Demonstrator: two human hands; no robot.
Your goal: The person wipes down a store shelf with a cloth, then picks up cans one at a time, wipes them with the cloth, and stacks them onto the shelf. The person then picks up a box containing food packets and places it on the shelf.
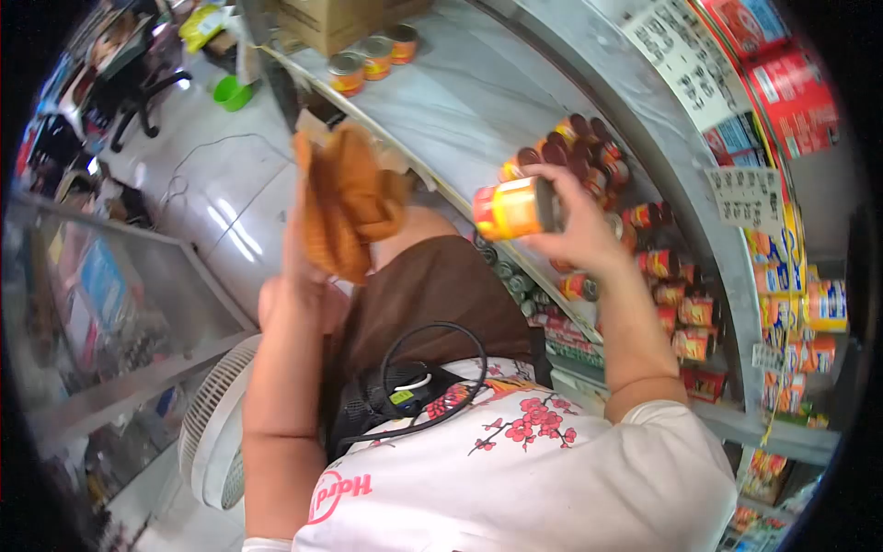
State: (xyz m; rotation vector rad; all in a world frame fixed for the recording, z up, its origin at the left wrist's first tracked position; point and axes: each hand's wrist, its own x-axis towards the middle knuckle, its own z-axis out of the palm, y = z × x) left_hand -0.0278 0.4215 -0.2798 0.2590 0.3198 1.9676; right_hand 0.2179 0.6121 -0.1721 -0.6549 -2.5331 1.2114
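My right hand [581, 225] grips a tin can [508, 208] with a yellow and red label, tilted on its side in the air in front of the shelf. The fingers wrap round its dark end. On the left, my left hand [305, 274] holds a bunched orange-brown cloth [348, 202], which covers most of the fingers. The cloth and the can are apart. Behind the can, several similar cans [589, 152] stand grouped on the shelf [460, 97].
Three cans [375, 59] stand by a cardboard box [331, 23] at the shelf's far end. More cans [681, 304] fill the right side. A white fan [216, 423] and a glass-panelled case [129, 294] are at my left. A green bin [232, 93] sits on the floor.
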